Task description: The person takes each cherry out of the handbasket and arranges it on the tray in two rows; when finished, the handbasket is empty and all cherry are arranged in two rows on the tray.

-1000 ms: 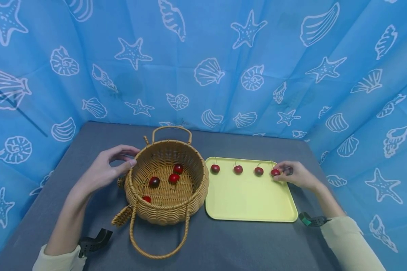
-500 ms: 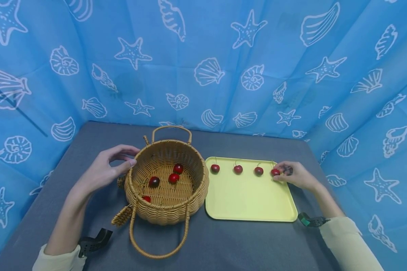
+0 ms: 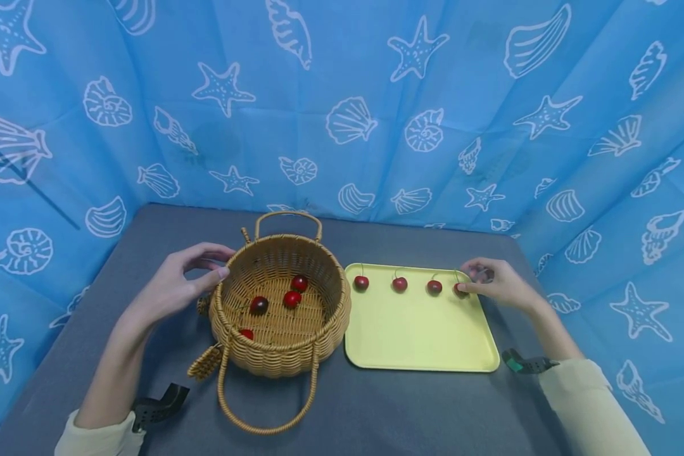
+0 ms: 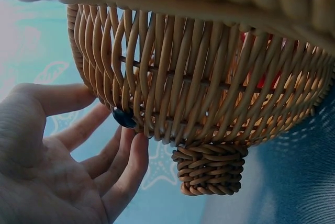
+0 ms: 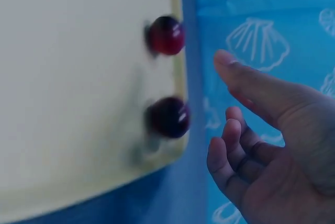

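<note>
A round wicker basket [image 3: 273, 362] stands left of centre with several dark red cherries [image 3: 292, 299] inside. My left hand [image 3: 177, 282] touches its left side; in the left wrist view the extended fingertips [image 4: 138, 143] meet the outer weave beside a shiny black bead [image 4: 124, 118]. To the right lies a yellow tray [image 3: 422, 335] with a row of stemmed cherries [image 3: 399, 284] along its far edge. At the row's right end, my right hand [image 3: 498, 284] is beside the last cherry [image 3: 458, 291]. In the right wrist view, a gap shows between its loose fingers and that cherry [image 5: 170, 117].
One basket handle [image 3: 268, 432] hangs forward onto the grey table [image 3: 387, 411]; the other handle [image 3: 289, 214] stands up at the back. Small woven pieces [image 3: 205, 364] jut from the basket's left side. A blue curtain [image 3: 342, 76] with white shells encloses the table's back and sides.
My right hand has let go of the rightmost cherry and moved slightly up and away from it. That cherry sits marginally further left. The left hand and basket have stayed still.
</note>
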